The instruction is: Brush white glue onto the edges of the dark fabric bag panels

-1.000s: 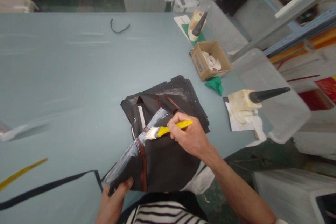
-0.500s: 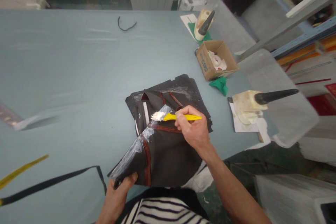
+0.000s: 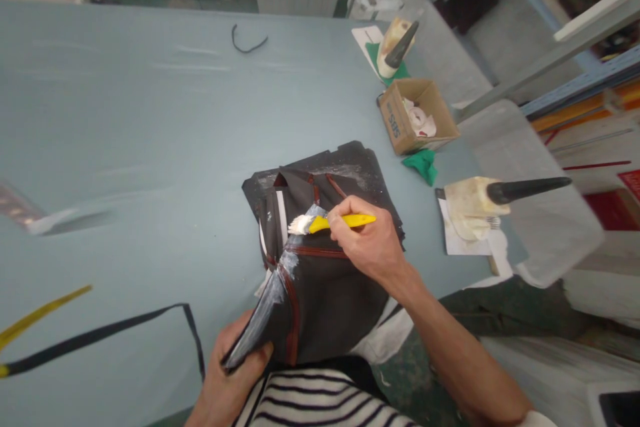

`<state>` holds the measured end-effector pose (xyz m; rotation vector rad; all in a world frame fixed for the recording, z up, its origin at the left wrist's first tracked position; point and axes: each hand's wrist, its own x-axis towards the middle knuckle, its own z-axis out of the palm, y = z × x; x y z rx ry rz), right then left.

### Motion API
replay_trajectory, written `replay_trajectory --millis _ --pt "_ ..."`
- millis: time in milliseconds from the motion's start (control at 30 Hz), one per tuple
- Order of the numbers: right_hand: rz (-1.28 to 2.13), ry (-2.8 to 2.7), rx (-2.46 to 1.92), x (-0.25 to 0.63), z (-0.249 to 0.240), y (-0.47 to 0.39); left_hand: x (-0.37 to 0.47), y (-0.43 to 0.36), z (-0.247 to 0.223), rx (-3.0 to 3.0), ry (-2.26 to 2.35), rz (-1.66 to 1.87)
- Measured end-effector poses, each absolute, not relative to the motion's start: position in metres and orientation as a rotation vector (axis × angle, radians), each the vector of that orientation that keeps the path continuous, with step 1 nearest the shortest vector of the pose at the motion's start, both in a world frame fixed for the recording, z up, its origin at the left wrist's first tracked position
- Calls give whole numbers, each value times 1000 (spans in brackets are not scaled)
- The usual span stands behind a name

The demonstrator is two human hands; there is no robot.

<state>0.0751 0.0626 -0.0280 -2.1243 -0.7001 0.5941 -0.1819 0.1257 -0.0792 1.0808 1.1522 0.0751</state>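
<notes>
A dark grey sewn fabric piece (image 3: 335, 300) with reddish-brown seam bands lies over black sheets (image 3: 360, 163) smeared with white. Along its left edge runs a streak of white paste. My left hand (image 3: 240, 360) grips the near left corner of the fabric, thumb on top and fingers beneath. A yellow-handled brush (image 3: 350, 221) is pinched in my right hand (image 3: 367, 237). Its white-coated bristles touch the fabric near the upper end of the streak, beside a white strip.
At the right, a container (image 3: 470, 203) with a black-handled tool stands on a white board; a similar container (image 3: 395, 50) is farther back. Between them sit a cardboard box (image 3: 397, 123) and green cloth (image 3: 423, 165). A black strap (image 3: 100, 340) lies at left.
My left hand has lifted the fabric's near corner and shifted it right and inward, with fingers now farther underneath. The brush has moved slightly down the streak. The camera view has shifted slightly.
</notes>
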Motion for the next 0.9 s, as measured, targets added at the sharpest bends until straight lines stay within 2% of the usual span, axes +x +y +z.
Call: replay_trajectory --millis 133,300,467,633,767,900 --pt "905 -662 -1967 70 -22 65 -177 134 -76 1140 1000 34" --pt "565 -728 -2148 72 -22 64 -177 133 -68 1153 1037 26" --pt "993 -619 -1924 68 -20 62 -183 130 -80 1209 964 26" --pt "710 -530 -2032 69 -26 59 -196 125 -100 1188 979 82" --pt "1023 -524 -1908 65 -26 56 -200 124 -101 1225 927 77" --pt "741 -513 -2017 65 -28 54 -196 126 -96 1193 937 71"
